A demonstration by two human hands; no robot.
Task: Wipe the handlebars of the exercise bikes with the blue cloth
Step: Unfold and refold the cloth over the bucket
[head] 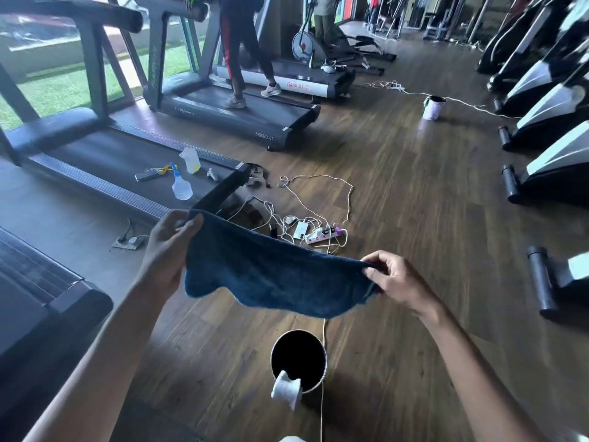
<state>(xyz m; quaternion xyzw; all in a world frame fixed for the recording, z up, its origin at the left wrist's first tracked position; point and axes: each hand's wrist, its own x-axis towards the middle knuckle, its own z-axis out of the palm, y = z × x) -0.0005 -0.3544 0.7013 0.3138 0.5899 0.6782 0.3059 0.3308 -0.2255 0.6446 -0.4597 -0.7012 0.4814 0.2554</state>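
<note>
In the head view the blue cloth (274, 275) hangs spread in the air between both hands, directly above an open bucket (325, 358) on the floor (414, 202). The left hand (169, 250) and right hand (398, 279) each pinch a top corner in closed fingers. With so little cloth in each pinch, a corner could slip and drop the cloth into the bucket. Walking to the exercise bikes (551, 167) at right, whose handlebars are out of view, risks snagging a foot on the cables (307, 220) around the power strip (322, 235).
</note>
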